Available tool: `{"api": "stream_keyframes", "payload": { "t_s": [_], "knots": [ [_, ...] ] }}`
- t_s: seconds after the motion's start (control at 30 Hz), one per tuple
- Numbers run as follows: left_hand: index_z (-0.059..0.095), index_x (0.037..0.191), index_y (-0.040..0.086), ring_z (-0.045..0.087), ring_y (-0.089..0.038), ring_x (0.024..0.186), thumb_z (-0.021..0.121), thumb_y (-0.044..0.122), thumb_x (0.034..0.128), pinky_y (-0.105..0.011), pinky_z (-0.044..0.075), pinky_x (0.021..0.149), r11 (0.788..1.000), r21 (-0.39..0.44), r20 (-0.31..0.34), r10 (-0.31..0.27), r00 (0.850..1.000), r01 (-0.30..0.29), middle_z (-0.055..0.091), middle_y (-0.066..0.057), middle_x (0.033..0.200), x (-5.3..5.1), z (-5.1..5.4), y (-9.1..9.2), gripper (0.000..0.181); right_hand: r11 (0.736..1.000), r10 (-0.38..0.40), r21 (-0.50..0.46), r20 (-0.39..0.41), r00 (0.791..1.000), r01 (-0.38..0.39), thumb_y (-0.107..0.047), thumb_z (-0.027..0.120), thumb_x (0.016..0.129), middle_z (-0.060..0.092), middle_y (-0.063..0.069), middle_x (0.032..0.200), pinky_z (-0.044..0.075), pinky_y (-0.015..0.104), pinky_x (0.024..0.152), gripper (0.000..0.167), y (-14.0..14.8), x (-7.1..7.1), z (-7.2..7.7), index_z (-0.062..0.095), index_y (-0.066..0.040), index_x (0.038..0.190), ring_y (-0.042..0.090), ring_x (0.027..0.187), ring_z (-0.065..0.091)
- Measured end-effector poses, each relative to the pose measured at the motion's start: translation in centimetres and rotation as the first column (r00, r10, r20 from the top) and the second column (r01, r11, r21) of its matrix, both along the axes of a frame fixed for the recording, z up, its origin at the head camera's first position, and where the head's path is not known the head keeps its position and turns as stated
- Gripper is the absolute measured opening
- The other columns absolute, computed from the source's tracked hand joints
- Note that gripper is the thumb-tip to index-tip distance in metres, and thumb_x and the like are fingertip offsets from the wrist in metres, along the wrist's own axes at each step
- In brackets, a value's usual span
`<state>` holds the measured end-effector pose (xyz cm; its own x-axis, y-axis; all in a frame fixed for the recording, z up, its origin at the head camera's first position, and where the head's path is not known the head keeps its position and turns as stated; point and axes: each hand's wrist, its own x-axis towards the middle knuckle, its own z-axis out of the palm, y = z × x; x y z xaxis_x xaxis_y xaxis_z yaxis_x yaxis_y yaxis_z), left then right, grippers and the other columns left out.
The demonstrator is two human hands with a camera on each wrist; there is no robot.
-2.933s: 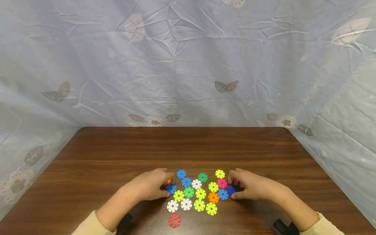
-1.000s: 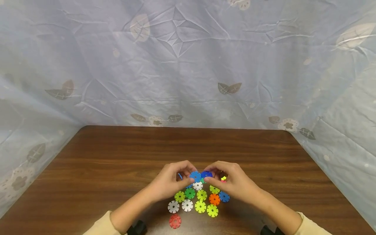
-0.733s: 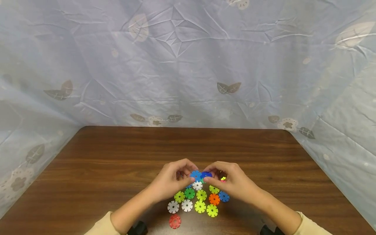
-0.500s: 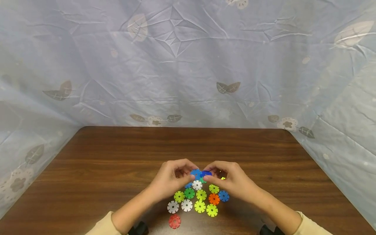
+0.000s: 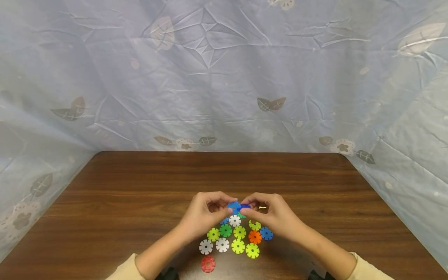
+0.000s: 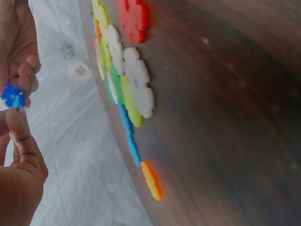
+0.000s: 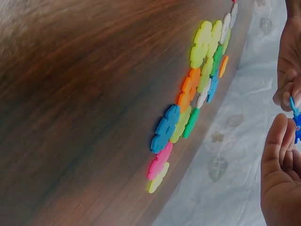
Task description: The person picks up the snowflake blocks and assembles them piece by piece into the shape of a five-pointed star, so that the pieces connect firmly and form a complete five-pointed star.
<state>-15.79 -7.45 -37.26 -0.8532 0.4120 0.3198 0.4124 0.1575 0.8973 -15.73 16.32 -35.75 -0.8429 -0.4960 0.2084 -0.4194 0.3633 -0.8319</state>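
My left hand (image 5: 199,214) pinches a light blue notched plastic disc (image 5: 233,207) between thumb and fingers. Opposite it, my right hand (image 5: 278,216) pinches a dark blue notched disc (image 5: 246,206), tilted nearly edge-on in the head view. The two discs meet edge to edge above the table; whether their slots interlock cannot be seen. In the left wrist view the dark blue disc (image 6: 10,95) shows its face. From the right wrist, the light blue disc (image 7: 293,106) appears as a thin edge beside the dark blue one (image 7: 298,126).
Below the hands, several notched discs lie flat on the brown wooden table (image 5: 224,175), among them a white disc (image 5: 222,245), an orange disc (image 5: 255,237) and a yellow disc (image 5: 252,251). A red disc (image 5: 208,264) lies nearest. Patterned cloth (image 5: 224,85) hangs behind the table.
From either side of the layout, both hands picked up a blue disc each and came together over the middle. Lately the dark blue disc has turned more edge-on against the light blue one.
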Motion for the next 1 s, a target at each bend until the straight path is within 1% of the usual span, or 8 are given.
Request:
{"api": "stream_keyframes", "payload": {
  "t_s": [0.17,0.3,0.4,0.53,0.6,0.7,0.9,1.0],
  "knots": [
    [0.073,0.120,-0.001,0.062,-0.003,0.074,0.071,0.001,0.0947,-0.020,0.056,0.064,1.000,0.007,0.046,-0.023,0.999,0.023,0.073,-0.023,0.094,-0.1,-0.3,-0.6,0.025,0.999,0.016,0.047,-0.039,0.999,-0.015,-0.025,0.070,0.102,0.072,0.001,0.091,0.061,0.025,0.072,0.017,0.2,-0.5,0.3,0.075,-0.011,0.110,0.007,0.080,0.064],
    [0.066,0.132,0.000,0.065,-0.009,0.082,0.066,0.005,0.1006,-0.025,0.061,0.070,1.000,0.023,0.148,-0.024,0.989,0.021,0.071,-0.027,0.106,-0.1,-0.2,-1.0,0.032,0.988,0.067,0.147,-0.103,0.992,-0.052,-0.024,0.071,0.101,0.073,-0.003,0.097,0.058,0.024,0.071,0.017,2.2,-1.1,0.0,0.072,-0.013,0.114,0.005,0.082,0.063],
    [0.065,0.133,0.002,0.066,-0.013,0.084,0.066,0.007,0.1015,-0.025,0.062,0.070,0.999,0.036,0.234,-0.009,0.972,0.000,0.069,-0.031,0.108,0.0,0.0,-1.2,0.032,0.955,0.138,0.276,-0.098,0.986,-0.106,-0.026,0.075,0.098,0.070,-0.002,0.099,0.054,0.022,0.068,0.020,4.5,-1.3,-0.9,0.069,-0.013,0.113,0.004,0.080,0.058],
    [0.064,0.133,-0.001,0.066,-0.018,0.083,0.067,0.005,0.1004,-0.023,0.061,0.070,0.999,0.031,0.284,0.008,0.959,-0.017,0.066,-0.033,0.106,0.1,0.1,-1.3,0.034,0.891,0.220,0.415,-0.046,0.974,-0.182,-0.034,0.078,0.095,0.064,-0.004,0.102,0.052,0.022,0.072,0.030,6.4,-0.8,-2.3,0.067,-0.016,0.116,0.003,0.086,0.053],
    [0.063,0.134,-0.002,0.066,-0.019,0.083,0.066,0.005,0.1003,-0.022,0.060,0.069,0.999,0.032,0.299,0.012,0.954,-0.022,0.066,-0.032,0.106,0.2,0.2,-1.2,0.034,0.875,0.229,0.445,-0.032,0.973,-0.191,-0.039,0.077,0.096,0.062,-0.008,0.105,0.051,0.023,0.076,0.033,6.7,-0.6,-2.9,0.066,-0.019,0.119,0.002,0.091,0.051],
    [0.062,0.134,-0.001,0.065,-0.020,0.082,0.066,0.005,0.1005,-0.021,0.059,0.069,0.999,0.034,0.313,0.013,0.950,-0.025,0.068,-0.031,0.104,0.2,0.3,-1.1,0.034,0.871,0.227,0.453,-0.034,0.973,-0.187,-0.041,0.076,0.096,0.058,-0.009,0.104,0.050,0.023,0.076,0.033,6.7,-0.6,-3.5,0.066,-0.021,0.121,0.002,0.092,0.049],
    [0.061,0.135,0.000,0.071,-0.030,0.092,0.066,0.006,0.1013,-0.025,0.060,0.070,0.999,0.046,0.323,-0.004,0.946,-0.012,0.072,-0.028,0.097,0.0,0.5,-0.7,0.034,0.884,0.217,0.436,-0.068,0.974,-0.166,-0.033,0.078,0.096,0.060,-0.008,0.103,0.053,0.023,0.077,0.026,6.8,-0.8,-3.9,0.065,-0.018,0.113,0.000,0.090,0.052],
    [0.061,0.134,0.000,0.073,-0.032,0.096,0.065,0.006,0.1010,-0.029,0.061,0.072,0.999,0.044,0.333,-0.007,0.943,-0.009,0.072,-0.025,0.095,0.0,0.5,-0.5,0.034,0.874,0.217,0.462,-0.088,0.972,-0.153,-0.034,0.077,0.096,0.059,-0.008,0.103,0.054,0.023,0.077,0.023,6.8,-0.7,-3.9,0.065,-0.019,0.109,0.000,0.090,0.052]
  ]
}}
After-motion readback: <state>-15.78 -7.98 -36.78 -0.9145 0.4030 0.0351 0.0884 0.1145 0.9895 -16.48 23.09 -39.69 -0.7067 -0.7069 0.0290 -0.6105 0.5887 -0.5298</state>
